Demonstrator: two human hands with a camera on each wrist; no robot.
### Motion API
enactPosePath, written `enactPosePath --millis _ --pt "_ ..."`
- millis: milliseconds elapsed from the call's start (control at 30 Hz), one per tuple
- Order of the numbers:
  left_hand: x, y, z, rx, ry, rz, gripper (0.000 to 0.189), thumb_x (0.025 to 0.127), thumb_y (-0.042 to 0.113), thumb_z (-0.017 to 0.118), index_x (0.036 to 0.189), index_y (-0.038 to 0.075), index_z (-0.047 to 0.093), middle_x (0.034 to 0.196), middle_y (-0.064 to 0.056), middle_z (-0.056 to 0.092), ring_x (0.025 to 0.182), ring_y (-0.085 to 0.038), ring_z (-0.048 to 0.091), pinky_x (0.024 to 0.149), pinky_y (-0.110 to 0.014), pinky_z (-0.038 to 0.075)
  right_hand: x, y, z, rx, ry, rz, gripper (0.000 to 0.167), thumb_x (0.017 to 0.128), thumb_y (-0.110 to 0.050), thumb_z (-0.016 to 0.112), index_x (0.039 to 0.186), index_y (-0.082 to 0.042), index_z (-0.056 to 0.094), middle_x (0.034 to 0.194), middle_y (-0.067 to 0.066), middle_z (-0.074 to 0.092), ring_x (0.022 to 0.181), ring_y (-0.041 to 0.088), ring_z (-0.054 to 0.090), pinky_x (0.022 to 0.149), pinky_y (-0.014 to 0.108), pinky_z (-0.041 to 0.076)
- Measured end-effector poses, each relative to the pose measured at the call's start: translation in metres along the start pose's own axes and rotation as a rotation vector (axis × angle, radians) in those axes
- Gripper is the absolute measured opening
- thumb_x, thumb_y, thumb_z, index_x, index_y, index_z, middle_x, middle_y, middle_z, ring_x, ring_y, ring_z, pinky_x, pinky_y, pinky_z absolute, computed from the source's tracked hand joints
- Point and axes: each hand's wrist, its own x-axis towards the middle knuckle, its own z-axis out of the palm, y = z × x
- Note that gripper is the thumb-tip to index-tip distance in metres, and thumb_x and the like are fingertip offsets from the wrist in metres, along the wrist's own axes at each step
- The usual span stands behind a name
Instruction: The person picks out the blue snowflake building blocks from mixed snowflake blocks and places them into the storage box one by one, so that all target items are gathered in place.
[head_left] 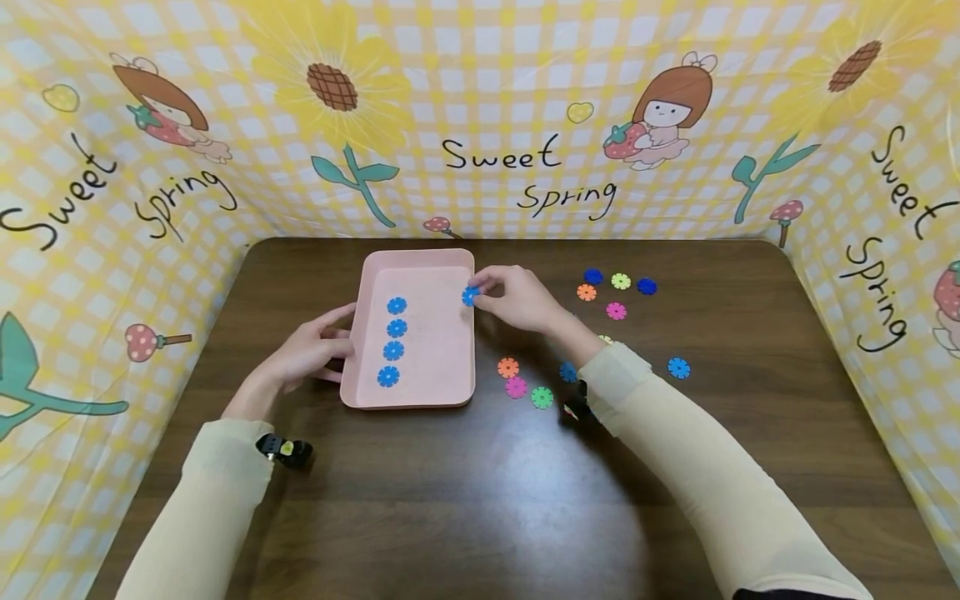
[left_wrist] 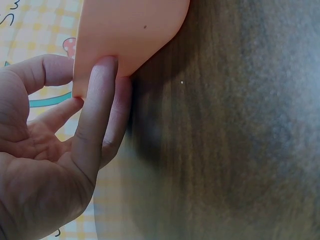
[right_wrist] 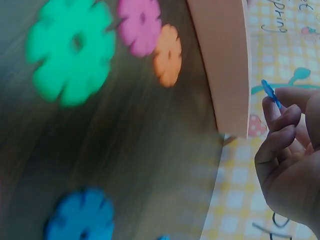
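A pink tray (head_left: 431,333) lies on the table, with several blue notched discs (head_left: 393,351) in a column toward its left side. My left hand (head_left: 311,350) is at the tray's left side, its fingertips against the outer wall. In the left wrist view, extended fingers (left_wrist: 97,100) touch that wall near its corner. My right hand (head_left: 517,298) pinches another blue disc (head_left: 470,296) between thumb and fingertips, right at the tray's right rim. The right wrist view shows this disc nearly edge-on, above the rim.
Right of the tray lie an orange disc (head_left: 507,367), a pink disc (head_left: 516,387) and a green disc (head_left: 542,397). Several more discs lie farther back, including a yellow-green one (head_left: 621,282). My right forearm partly covers some. Patterned cloth (head_left: 495,100) surrounds the table.
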Motion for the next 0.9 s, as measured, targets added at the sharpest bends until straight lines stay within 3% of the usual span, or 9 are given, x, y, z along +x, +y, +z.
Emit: enactPosePath --millis 167,400,633,900 --pt "-0.002 0.002 -0.001 0.006 0.002 0.003 0.084 0.098 0.012 0.062 0.168 0.028 0.018 0.147 -0.030 0.045 0.110 -0.037 0.064 0.078 -0.048 0.063 0.017 -0.008 0.018 0.025 0.026 -0.011 0.024 0.098 -0.018 0.073 0.121 -0.011 0.074 0.104 0.001 0.072 0.102 0.016 0.064 0.089 0.034 0.052" --pt "-0.001 -0.001 -0.001 -0.009 0.001 0.008 0.084 0.098 0.012 0.063 0.168 0.029 0.020 0.147 -0.029 0.047 0.108 -0.035 0.065 0.078 -0.049 0.063 0.035 -0.016 0.039 0.064 0.051 0.059 0.026 0.097 -0.020 0.074 0.121 -0.011 0.075 0.101 0.002 0.072 0.096 0.019 0.066 0.078 0.033 0.055" --pt "0.003 -0.002 -0.001 -0.017 0.001 0.007 0.083 0.098 0.012 0.062 0.168 0.029 0.020 0.147 -0.028 0.046 0.111 -0.037 0.063 0.078 -0.049 0.063 0.050 -0.022 0.049 -0.003 0.078 0.074 0.025 0.096 -0.022 0.075 0.119 -0.012 0.076 0.100 0.001 0.072 0.093 0.017 0.066 0.079 0.032 0.055" --pt "0.000 -0.002 -0.001 -0.015 0.003 0.000 0.083 0.098 0.012 0.062 0.168 0.030 0.021 0.147 -0.028 0.046 0.112 -0.039 0.063 0.079 -0.049 0.063 0.063 -0.031 0.063 0.045 0.061 0.035 0.025 0.096 -0.014 0.074 0.120 -0.005 0.075 0.104 0.007 0.073 0.097 0.019 0.066 0.085 0.029 0.055"
